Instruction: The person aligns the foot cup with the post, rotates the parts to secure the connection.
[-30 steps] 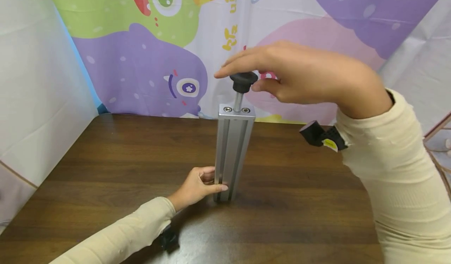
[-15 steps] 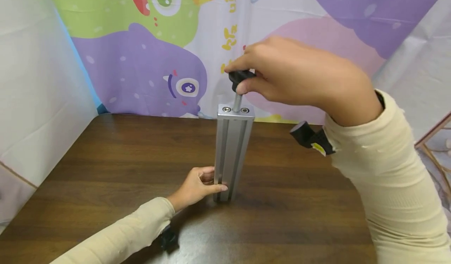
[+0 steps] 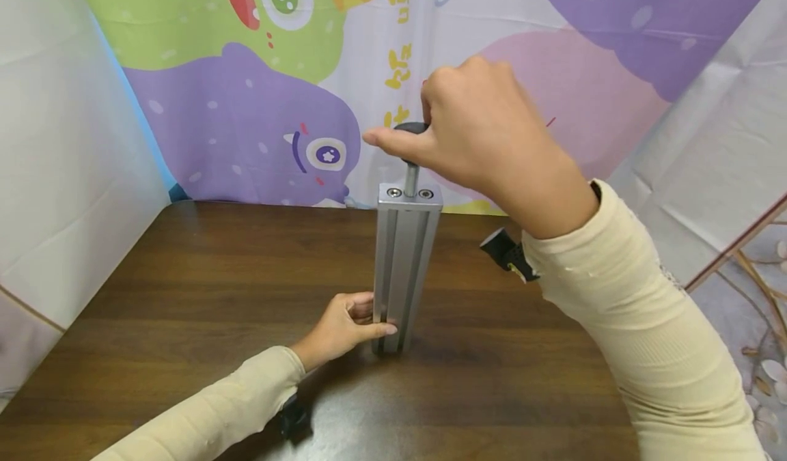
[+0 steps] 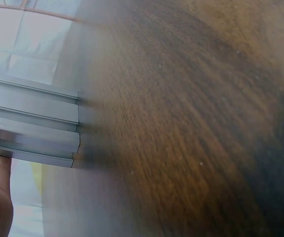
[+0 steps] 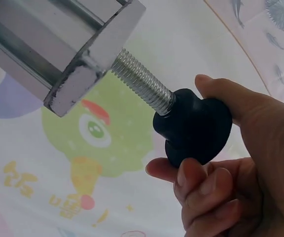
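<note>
The left grip [image 3: 337, 326] clasps the upright silver profile [image 3: 406, 263] near its base, the right grip [image 3: 482, 119] is curled round the black knob [image 5: 198, 126] on top, and the surface [image 3: 522, 379] spreads wide either side, back edge [image 3: 277, 211] beyond

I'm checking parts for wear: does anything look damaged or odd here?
Yes: in the right wrist view, the end plate on the slotted metal column has dark, ragged marks along one edge, perhaps chipping or grime.

This looks like a screened-off space, with cartoon-printed cloth [image 3: 246, 119] behind a wood-grain counter [image 3: 246, 263] and pale sheets [image 3: 49, 140] flanking it.
</note>
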`<state>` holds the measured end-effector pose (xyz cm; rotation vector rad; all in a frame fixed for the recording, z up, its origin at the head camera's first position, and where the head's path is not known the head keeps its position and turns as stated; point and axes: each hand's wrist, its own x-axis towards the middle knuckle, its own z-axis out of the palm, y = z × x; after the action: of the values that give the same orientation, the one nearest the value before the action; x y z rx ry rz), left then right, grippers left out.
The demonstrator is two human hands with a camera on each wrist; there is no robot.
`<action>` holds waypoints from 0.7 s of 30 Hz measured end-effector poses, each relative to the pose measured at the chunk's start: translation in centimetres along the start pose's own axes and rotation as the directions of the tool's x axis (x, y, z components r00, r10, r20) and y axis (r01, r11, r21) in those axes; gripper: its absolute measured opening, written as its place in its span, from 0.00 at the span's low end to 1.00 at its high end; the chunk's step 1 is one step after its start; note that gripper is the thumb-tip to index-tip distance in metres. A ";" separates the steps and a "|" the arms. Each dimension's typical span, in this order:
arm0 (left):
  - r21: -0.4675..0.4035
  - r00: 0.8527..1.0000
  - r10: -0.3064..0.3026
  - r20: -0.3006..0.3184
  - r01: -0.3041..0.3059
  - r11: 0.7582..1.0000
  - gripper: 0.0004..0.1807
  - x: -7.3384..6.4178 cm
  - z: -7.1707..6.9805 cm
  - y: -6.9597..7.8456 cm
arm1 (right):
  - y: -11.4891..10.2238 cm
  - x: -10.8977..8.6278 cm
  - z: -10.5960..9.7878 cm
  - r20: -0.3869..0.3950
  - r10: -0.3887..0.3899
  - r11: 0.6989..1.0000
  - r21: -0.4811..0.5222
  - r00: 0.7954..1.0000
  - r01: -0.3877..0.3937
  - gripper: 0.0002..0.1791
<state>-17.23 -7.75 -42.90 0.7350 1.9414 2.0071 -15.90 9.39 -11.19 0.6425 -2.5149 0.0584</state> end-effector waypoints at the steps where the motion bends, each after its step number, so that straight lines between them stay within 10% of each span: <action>1: 0.000 1.000 -0.001 -0.001 0.001 1.000 0.26 0.0 0.0 0.0 | -0.1 0.0 0.0 -0.003 0.004 1.000 0.001 1.000 -0.004 0.36; 15: 0.011 1.000 -0.004 -0.008 0.004 1.000 0.26 0.0 0.1 0.1 | 0.8 -0.5 -0.8 0.128 -0.057 0.997 0.058 0.990 0.050 0.34; 18: 0.011 1.000 0.002 -0.007 -0.002 1.000 0.26 0.0 0.1 0.0 | 2.3 -0.4 -1.0 0.234 -0.206 0.970 0.180 0.950 0.166 0.29; 21: 0.009 1.000 0.002 -0.008 -0.002 1.000 0.26 0.0 0.1 -0.1 | 4.2 -0.2 -1.1 0.266 -0.417 0.872 0.385 0.869 0.301 0.26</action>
<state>-17.20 -7.69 -42.98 0.7331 1.9561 2.0066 -17.10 13.34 -10.02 1.3686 -2.6840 0.2577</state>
